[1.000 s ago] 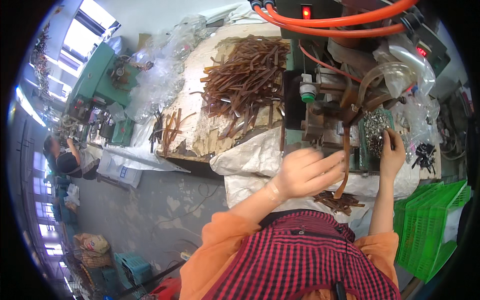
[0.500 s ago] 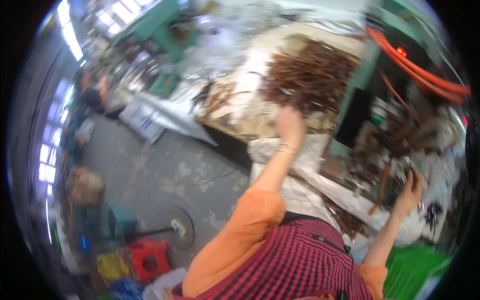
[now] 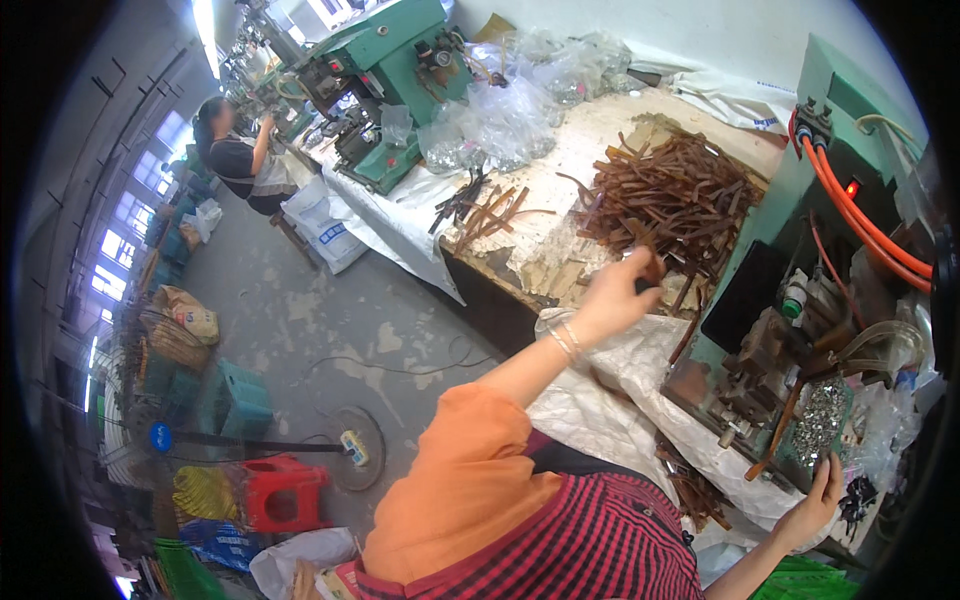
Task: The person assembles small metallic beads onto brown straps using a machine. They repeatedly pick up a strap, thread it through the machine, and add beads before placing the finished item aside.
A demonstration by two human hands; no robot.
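Note:
A heap of brown, leathery strips [image 3: 675, 195] lies on the worktable. My left hand [image 3: 615, 295] is at its near edge, fingers curled together; what they may pinch is hidden. A bracelet circles that wrist. On the right, my right hand [image 3: 812, 508] rests by the near edge of a tray of small shiny metal pieces [image 3: 820, 420], fingers stretched out, and I see nothing held. Beside the tray stands a green press machine [image 3: 815, 100], its dark metal tooling [image 3: 765, 355] in front. A longer brown strip [image 3: 775, 435] hangs by the tooling.
Orange hoses [image 3: 870, 225] loop over the machine, near a black flat panel [image 3: 745, 295]. White sacking [image 3: 630, 375] drapes the table front. Clear plastic bags [image 3: 500, 115] and another green machine [image 3: 400, 65] stand farther left. A co-worker [image 3: 235, 155] sits beyond. A red stool [image 3: 280, 495] stands on the floor.
The view has shifted and become sharper. My left hand has drawn to the heap's near edge with its fingers curled. My right hand has come back from over the metal pieces toward me.

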